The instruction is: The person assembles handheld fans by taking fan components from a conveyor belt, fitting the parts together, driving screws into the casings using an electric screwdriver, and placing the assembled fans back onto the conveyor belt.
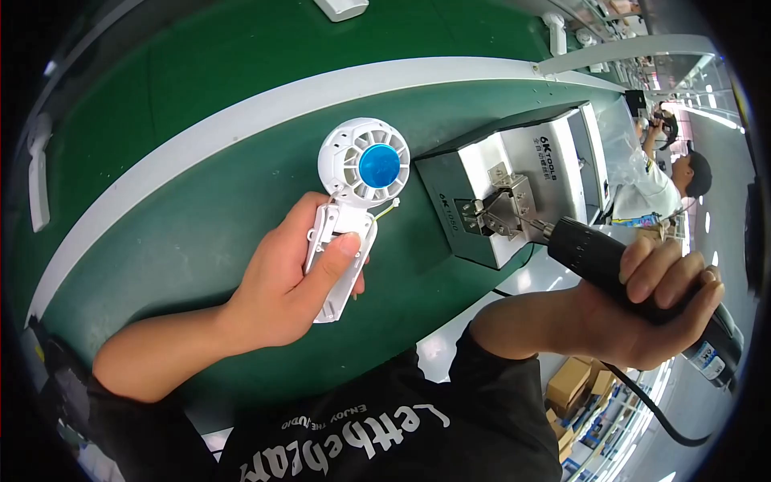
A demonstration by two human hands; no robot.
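My left hand is closed around the opened handle of a white handheld fan. The fan's round slotted head, with a blue disc in its middle, points away from me. A thin yellowish wire sticks out beside the neck, and the thumb presses on the inside of the handle shell. In my right hand is a black electric screwdriver, its fingers wrapped around the body. The screwdriver's tip reaches the metal pick-up bracket of a silver and black screw feeder; whether a screw sits on the bit is too small to tell.
A white raised rail curves across the green workbench. Beyond it lie white fan parts and another white fan. A black cable hangs from the screwdriver. Cardboard boxes are at lower right; a co-worker sits at far right.
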